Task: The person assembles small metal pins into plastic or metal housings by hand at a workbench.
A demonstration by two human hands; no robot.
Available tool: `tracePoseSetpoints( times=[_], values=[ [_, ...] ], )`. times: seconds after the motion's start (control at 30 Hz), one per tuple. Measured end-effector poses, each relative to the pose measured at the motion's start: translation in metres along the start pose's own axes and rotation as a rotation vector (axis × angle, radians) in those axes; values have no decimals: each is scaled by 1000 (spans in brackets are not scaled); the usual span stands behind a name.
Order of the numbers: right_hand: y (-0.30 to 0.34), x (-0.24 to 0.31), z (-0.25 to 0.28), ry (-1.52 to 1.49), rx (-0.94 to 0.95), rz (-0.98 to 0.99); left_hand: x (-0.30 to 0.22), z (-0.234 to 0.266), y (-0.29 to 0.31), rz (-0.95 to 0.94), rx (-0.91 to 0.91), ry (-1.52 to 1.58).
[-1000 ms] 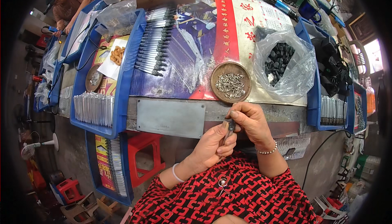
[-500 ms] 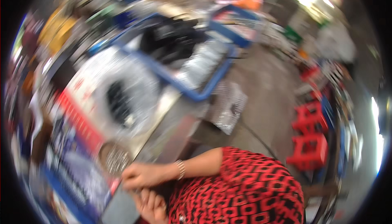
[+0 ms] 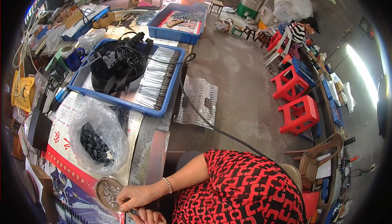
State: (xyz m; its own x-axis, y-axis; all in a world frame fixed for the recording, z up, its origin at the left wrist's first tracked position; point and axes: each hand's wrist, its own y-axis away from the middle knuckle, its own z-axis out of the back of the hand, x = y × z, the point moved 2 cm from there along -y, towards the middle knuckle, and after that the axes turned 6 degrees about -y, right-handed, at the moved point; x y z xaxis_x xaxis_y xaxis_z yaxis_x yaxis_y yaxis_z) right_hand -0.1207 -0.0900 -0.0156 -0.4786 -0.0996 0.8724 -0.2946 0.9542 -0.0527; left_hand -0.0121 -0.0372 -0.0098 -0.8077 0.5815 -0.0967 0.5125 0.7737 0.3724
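My right hand (image 3: 138, 196), with a beaded bracelet at the wrist, is closed beside a round shallow dish (image 3: 99, 190) of small silver metal pieces (image 3: 111, 194). Its fingertips point down and pinch together; what they hold, if anything, is hidden. Just below it at the lower edge, my left hand (image 3: 149, 216) is curled, partly cut off by the picture's edge. A small dark piece (image 3: 133, 212) pokes out from its fingers, close to the right hand. Beyond the dish, an open clear plastic bag (image 3: 116, 132) holds many small black parts (image 3: 94, 144).
A blue tray (image 3: 157, 111) holds black straps with a cable (image 3: 116, 60) and rows of thin silver strips (image 3: 157, 77). Another blue tray (image 3: 171, 34) stands farther back. Red stools (image 3: 300, 115) line the right side, where a co-worker (image 3: 300, 32) sits. A black cable (image 3: 212, 126) crosses the view.
The view has turned and sharpened from a blur, so the trays, bag and stools appear shifted. Both hands stay close together beside the dish.
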Motion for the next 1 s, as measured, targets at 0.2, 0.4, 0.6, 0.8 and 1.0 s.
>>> tracePoseSetpoints(
  times=[0.2,0.4,0.6,0.8,1.0],
  values=[
    [-2,-1,-2,-3,23,-44,-1,3,3,-69,-45,-31],
    [-3,5,1,159,62,-112,-2,13,8,45,-51,5],
    [2,14,-9,161,34,-308,2,15,18,73,0,-92],
    [6,6,-8,72,43,-316,5,9,19,23,21,-108],
    [8,12,-6,61,39,-308,6,9,16,48,41,-157]
  ],
)
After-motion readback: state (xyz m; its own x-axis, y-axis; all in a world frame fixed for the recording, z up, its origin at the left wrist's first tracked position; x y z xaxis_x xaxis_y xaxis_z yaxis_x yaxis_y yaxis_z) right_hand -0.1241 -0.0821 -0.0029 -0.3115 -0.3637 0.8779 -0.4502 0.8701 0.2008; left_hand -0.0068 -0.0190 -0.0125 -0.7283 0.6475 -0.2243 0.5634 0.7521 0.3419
